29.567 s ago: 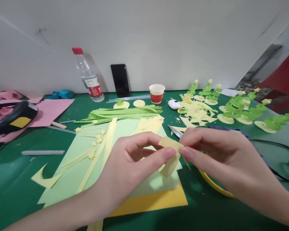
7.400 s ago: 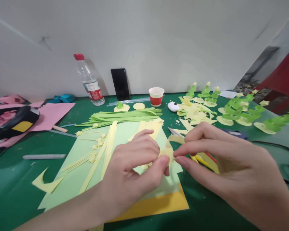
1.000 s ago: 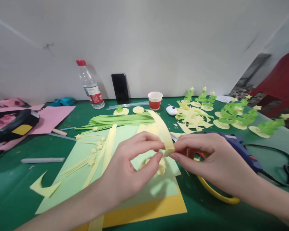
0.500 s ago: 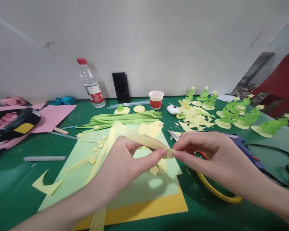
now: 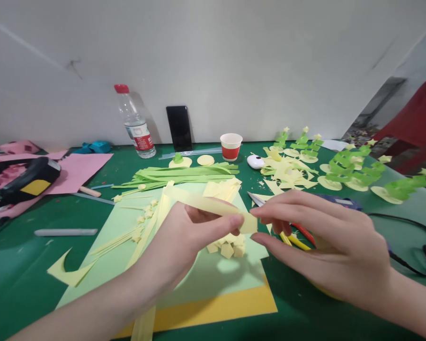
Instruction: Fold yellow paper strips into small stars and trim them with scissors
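The right hand [image 5: 330,232] has just loosened, finger and thumb parted at the tip of the pale-yellow strip [image 5: 213,204] — contact unclear — so the left hand [image 5: 195,232], pinched tight, apparently bears it above small folded pieces [image 5: 227,249] on the green sheet [image 5: 213,279].

There was one cup [image 5: 231,147]. Left of it stood one bottle [image 5: 137,125] and one phone [image 5: 179,128]; right of it, at least seven coils [image 5: 406,187], overlapping. Nearer than the cup were one left hand [image 5: 195,229], one right hand [image 5: 330,241], one held strip [image 5: 211,205], one pair of scissors [image 5: 256,199] and one white stick [image 5: 66,232].
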Motion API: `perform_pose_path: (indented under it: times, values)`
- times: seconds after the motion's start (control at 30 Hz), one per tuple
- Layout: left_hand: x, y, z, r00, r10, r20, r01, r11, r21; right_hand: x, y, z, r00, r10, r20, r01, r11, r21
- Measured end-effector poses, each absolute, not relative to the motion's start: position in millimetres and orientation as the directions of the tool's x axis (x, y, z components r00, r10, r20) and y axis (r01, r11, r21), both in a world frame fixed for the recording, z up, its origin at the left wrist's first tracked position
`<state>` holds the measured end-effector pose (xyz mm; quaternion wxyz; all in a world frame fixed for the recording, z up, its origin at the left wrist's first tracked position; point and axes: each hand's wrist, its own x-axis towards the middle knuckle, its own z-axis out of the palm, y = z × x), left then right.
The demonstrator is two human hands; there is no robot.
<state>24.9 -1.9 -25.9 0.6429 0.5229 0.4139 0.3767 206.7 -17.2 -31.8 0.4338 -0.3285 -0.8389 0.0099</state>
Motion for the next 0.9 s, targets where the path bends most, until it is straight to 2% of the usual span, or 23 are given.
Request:
perform_pose_path:
  times: [0.13, 0.37, 0.5, 0.63, 0.77, 0.9]
  values:
    - [24.6, -1.9, -28.6, 0.373, 0.916, -0.150, -0.053, 0.182, 0.982, 205.3, -19.4, -37.2, -0.407, 0.515, 0.754, 0.572, 0.787, -0.229]
    - [27.5, -5.6, -31.2, 0.287, 0.943, -0.169, -0.103, 0.206, 0.973, 204.5, -23.1, -37.6, -0.433, 0.598, 0.675, 0.624, 0.739, -0.255]
    - [26.9, -5.8, -31.3, 0.349, 0.920, -0.179, -0.151, 0.244, 0.958, 204.1, -21.3, -35.7, -0.437, 0.596, 0.674, 0.626, 0.739, -0.248]
    - [25.4, -3.6, -31.5, 0.406, 0.890, -0.207, -0.116, 0.275, 0.954, 204.7, -19.6, -35.1, -0.440, 0.596, 0.672, 0.633, 0.736, -0.238]
    - [26.1, -3.6, -31.8, 0.364, 0.895, -0.257, -0.092, 0.309, 0.947, 206.1, -19.7, -34.8, -0.448, 0.597, 0.665, 0.640, 0.734, -0.228]
    - [27.6, -4.7, -31.7, 0.352, 0.907, -0.230, -0.074, 0.271, 0.960, 207.9, -21.2, -34.9, -0.452, 0.601, 0.659, 0.648, 0.729, -0.220]
